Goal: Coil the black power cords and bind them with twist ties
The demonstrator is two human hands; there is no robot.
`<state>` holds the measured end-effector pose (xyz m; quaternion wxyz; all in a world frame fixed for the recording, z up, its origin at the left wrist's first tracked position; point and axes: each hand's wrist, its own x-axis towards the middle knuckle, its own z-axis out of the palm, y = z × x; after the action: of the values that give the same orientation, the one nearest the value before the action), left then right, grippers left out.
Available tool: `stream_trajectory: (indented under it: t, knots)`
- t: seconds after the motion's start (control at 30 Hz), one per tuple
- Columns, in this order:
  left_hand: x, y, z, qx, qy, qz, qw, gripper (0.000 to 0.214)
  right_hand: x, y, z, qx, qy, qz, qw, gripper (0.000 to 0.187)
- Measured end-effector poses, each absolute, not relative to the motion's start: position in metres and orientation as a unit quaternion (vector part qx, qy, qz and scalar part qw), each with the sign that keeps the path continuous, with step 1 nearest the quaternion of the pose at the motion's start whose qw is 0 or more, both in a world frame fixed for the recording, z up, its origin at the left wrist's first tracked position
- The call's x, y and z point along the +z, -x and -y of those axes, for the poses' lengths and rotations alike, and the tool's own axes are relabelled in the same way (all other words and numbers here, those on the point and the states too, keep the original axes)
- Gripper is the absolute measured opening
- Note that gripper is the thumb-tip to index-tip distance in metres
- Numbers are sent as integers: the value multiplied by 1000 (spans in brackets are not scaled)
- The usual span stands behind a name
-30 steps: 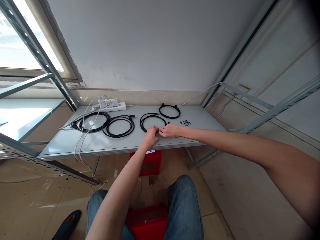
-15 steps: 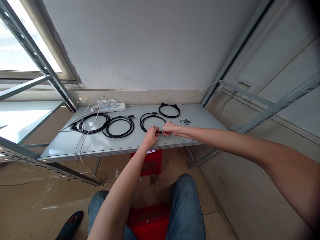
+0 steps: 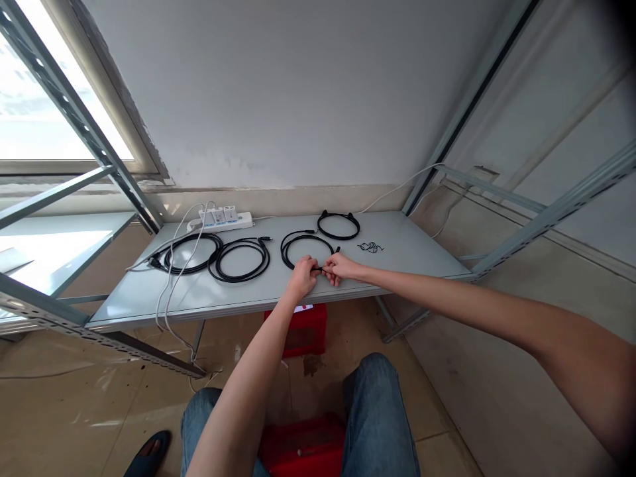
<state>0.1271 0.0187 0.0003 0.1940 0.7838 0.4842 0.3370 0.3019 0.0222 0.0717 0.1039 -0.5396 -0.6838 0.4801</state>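
At the front of a coiled black cable (image 3: 285,248) on the shelf, my two hands work close together. My left hand (image 3: 303,277) is closed around the near side of the coil. Just to its right, my right hand (image 3: 340,268) is pinched, its fingertips meeting a short dark piece between the hands; whether that is cable or a tie cannot be made out. One black cable end (image 3: 338,250) sticks up behind the right fingers. To the right lies a small bunch of thin black ties (image 3: 370,248).
Another black cable coil (image 3: 338,237) lies behind, and two more coils (image 3: 239,278) (image 3: 193,270) at left. A white power strip (image 3: 238,220) with plugs stands at the back, its white cords hanging over the front edge. Metal posts (image 3: 134,192) frame the shelf (image 3: 397,232). A red stool (image 3: 305,331) stands below.
My right hand has turned and loosened from a fist into a pinch, and a cable end now shows behind it. My left hand stays on the coil. The view has shifted slightly.
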Motion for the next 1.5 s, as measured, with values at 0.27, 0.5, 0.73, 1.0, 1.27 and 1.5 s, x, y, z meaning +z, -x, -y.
stream_trajectory:
  t: [0.27, 0.5, 0.73, 1.0, 1.27, 1.5]
  knots:
    - [2, -125, -18, 334, -792, -480, 177, 19, 89, -303, -22, -23, 312, 945, -99, 38]
    - [1, -125, -18, 334, -789, -484, 177, 21, 97, -304, -29, -115, 218, 956, -157, 41]
    - [3, -125, -17, 336, -789, -479, 186, 21, 95, -313, -24, -188, 168, 950, -184, 44]
    - [3, -126, -19, 336, -785, -485, 186, 20, 94, -312, -30, -191, 163, 961, -113, 33]
    - [4, -126, -18, 336, -787, -488, 175, 23, 87, -301, -27, -204, 152, 962, -100, 28]
    - [1, -125, -20, 336, -784, -490, 181, 22, 85, -285, -15, -206, 194, 947, -153, 28]
